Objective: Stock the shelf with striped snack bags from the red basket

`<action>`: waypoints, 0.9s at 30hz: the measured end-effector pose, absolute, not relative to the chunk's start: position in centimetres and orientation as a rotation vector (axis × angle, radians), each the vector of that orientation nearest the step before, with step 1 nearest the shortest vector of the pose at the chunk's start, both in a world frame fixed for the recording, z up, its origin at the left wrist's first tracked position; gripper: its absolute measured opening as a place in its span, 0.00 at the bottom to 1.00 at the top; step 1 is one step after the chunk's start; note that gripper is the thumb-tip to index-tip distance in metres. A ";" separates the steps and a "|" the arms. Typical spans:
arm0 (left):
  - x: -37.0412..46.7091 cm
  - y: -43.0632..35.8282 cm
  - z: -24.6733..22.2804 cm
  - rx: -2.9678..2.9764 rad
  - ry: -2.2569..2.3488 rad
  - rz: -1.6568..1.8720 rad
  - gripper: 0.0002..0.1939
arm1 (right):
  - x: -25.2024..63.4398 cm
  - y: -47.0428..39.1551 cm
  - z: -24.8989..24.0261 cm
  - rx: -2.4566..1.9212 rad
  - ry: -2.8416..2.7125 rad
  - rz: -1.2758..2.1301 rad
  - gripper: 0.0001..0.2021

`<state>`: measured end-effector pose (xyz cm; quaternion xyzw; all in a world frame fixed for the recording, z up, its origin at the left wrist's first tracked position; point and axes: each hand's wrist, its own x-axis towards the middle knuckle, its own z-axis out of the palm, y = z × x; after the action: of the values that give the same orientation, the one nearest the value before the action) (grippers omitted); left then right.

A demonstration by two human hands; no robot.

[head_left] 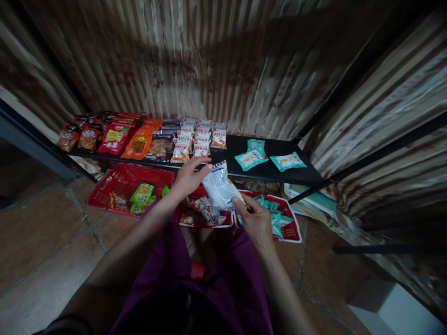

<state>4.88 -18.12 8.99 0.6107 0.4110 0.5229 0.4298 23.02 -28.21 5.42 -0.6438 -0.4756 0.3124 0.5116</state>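
My right hand (257,221) pinches the lower right edge of a snack packet (220,186), white with printed text on the side facing me. The packet is tilted above the middle red basket. At its upper left corner is my left hand (191,177), fingers stretched out and thumb apart; whether the thumb touches the packet I cannot tell. Just beyond the left hand, rows of small white-and-red snack packets (201,148) stand on the black shelf (237,173). Below the hands, the middle basket (228,219) holds similar packets, partly hidden by the held one.
Left on the shelf are dark-and-orange bags (90,137), red bags (117,135) and orange bags (138,145). Teal packets (252,159) lie to the right. A left red basket (104,179) holds green packets; a right basket (296,230) holds teal ones. A black metal bar (335,179) slopes at right.
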 end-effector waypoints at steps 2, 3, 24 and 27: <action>5.0 -17.7 9.1 1.694 0.994 1.135 0.09 | 23.1 -28.2 5.3 -1.578 -1.210 0.704 0.18; 5.2 -17.7 9.0 1.722 0.996 1.086 0.09 | 23.1 -28.2 5.3 -1.583 -1.236 0.686 0.17; 5.9 -17.0 9.5 1.643 1.174 1.024 0.12 | 23.3 -28.5 6.0 -1.476 -1.056 0.959 0.17; 5.7 -17.1 10.2 1.679 1.145 0.961 0.11 | 23.7 -28.3 5.6 -1.476 -0.997 0.932 0.16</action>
<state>5.74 -17.13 10.15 0.6737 0.4592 0.3854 0.4321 23.73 -28.33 5.62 -0.6198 -0.4187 0.3914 0.5361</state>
